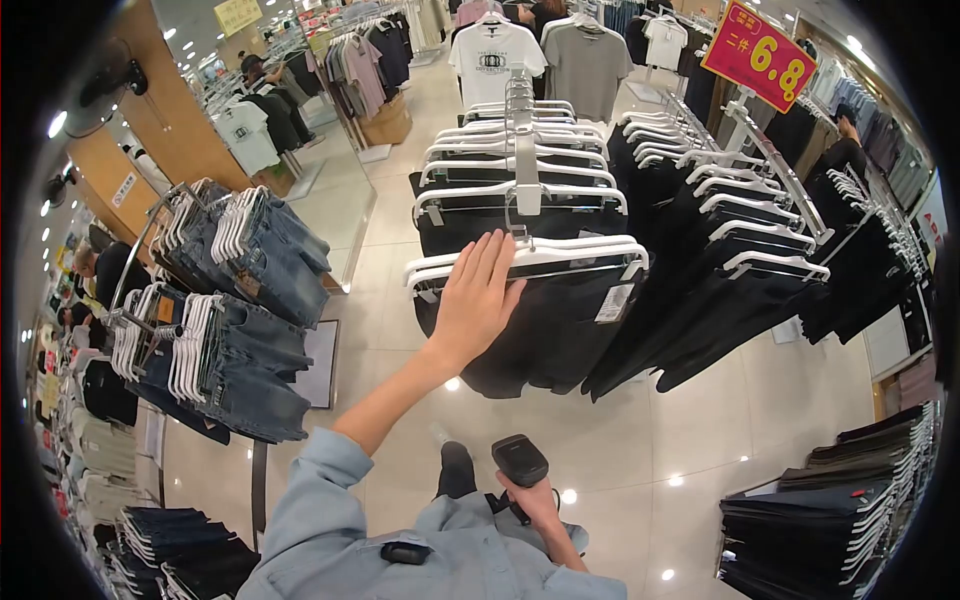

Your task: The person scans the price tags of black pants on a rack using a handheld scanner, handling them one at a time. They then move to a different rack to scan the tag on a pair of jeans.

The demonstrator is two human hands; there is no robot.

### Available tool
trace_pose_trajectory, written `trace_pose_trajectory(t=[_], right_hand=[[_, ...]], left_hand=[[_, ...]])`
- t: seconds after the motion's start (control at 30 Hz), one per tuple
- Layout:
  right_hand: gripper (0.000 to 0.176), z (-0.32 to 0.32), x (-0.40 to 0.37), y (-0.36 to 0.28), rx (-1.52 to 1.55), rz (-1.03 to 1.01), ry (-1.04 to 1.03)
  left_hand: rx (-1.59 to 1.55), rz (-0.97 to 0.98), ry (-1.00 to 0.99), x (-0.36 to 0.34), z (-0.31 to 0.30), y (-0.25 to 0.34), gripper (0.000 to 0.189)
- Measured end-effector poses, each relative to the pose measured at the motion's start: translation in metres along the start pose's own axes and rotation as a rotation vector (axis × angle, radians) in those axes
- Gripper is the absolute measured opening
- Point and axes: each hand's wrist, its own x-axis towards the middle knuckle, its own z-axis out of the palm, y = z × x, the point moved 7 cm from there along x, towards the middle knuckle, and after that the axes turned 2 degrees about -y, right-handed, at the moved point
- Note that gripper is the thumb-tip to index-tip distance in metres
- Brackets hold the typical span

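My left hand [475, 300] lies palm down on the front white hangers [570, 252], its fingers stretched out and its thumb to the right. Black trousers or shorts [545, 330] hang from these hangers on a central metal rail [525, 150], and a white tag [613, 303] shows at their right side. Lower down, near my body, my right hand [538, 505] is closed around the handle of a black handheld scanner [520, 461]. Part of that grip is hidden under the scanner's head.
Denim shorts [260, 350] hang on a rack at the left. More black garments [680, 290] hang at the right, below a red price sign [758, 55]. Dark trousers [800, 520] fill the lower right rack. A person [105, 265] is at the far left, another [845, 145] at the right.
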Motion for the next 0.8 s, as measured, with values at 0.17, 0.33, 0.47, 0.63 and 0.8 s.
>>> trace_pose_trajectory(t=[0.17, 0.33, 0.47, 0.63, 0.8], right_hand=[[0.019, 0.001, 0.001, -0.005, -0.001, -0.022, 0.029], [0.026, -0.007, 0.007, 0.002, -0.008, -0.048, 0.095], [0.025, -0.011, 0.009, -0.003, -0.012, -0.022, 0.16], [0.017, -0.007, 0.008, -0.021, 0.065, -0.063, 0.286], [0.02, -0.003, 0.016, -0.018, 0.046, -0.029, 0.361]], left_hand=[[-0.26, -0.085, -0.015, 0.019, -0.015, -0.042, 0.026], [-0.314, -0.223, -0.062, 0.063, -0.007, -0.104, 0.022], [-0.304, -0.084, -0.139, 0.088, 0.034, -0.125, 0.028], [-0.333, -0.039, -0.583, 0.11, 0.078, -0.116, 0.034], [-0.449, -0.057, -0.474, 0.116, 0.092, -0.125, 0.037]])
